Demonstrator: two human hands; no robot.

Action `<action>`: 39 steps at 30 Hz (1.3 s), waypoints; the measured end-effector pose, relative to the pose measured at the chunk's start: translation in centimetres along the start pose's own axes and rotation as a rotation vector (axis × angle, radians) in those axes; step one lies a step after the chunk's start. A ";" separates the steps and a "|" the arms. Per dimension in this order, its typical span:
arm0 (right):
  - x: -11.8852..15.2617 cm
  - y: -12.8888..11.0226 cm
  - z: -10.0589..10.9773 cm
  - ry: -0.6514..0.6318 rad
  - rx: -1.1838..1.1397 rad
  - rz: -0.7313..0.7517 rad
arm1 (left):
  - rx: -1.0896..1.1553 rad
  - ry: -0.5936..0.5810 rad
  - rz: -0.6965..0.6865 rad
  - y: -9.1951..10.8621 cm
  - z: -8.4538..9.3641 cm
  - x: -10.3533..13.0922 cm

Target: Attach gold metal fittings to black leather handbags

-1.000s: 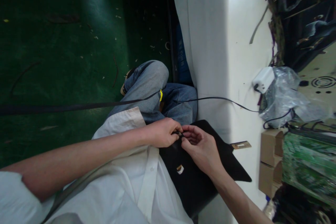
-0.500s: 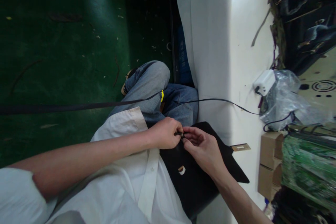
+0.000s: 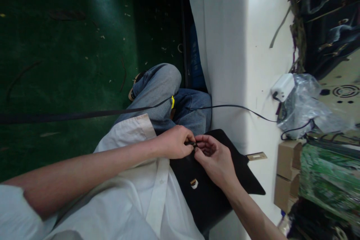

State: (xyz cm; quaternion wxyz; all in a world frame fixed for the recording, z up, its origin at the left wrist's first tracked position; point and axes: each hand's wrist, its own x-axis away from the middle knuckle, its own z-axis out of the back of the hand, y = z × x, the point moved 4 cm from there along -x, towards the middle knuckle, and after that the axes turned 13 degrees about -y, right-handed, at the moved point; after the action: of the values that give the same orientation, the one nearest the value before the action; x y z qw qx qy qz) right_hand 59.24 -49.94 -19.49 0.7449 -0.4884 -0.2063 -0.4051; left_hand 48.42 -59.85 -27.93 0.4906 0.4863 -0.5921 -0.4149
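A black leather-like piece, perhaps a bag, lies across my lap. A small metal-and-white fitting shows on its surface. Above its upper part my left hand pinches a small dark strip with a bit of metal on it. From the other side my right hand meets it, thumb and forefinger closed on the end of the same strip. My fingertips partly cover the strip, so its exact kind cannot be made out.
To the right is a white table with a tan slotted tag, a white adapter, a plastic bag and cardboard boxes. A dark cord crosses over my knees to the table. Scraps litter the green floor.
Both hands stay at nearly the same spot, still pinching the small strip, with only slight finger movement. The whole view has shifted a little.
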 end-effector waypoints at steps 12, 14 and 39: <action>0.4 -0.2 -0.1 0.004 0.045 0.032 | -0.009 0.051 0.024 0.3 0.0 0.2; 0.3 0.0 -0.2 0.025 0.083 0.033 | -0.017 0.069 0.021 0.4 0.0 0.3; 0.4 -0.3 -0.4 0.050 -0.046 0.022 | 0.041 0.018 -0.001 0.3 0.4 0.6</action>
State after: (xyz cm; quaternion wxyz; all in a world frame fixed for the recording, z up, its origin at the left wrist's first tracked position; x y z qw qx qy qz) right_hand 59.18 -50.54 -19.21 0.7428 -0.4972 -0.1729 -0.4137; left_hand 47.93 -60.38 -27.65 0.4857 0.5004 -0.5956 -0.3986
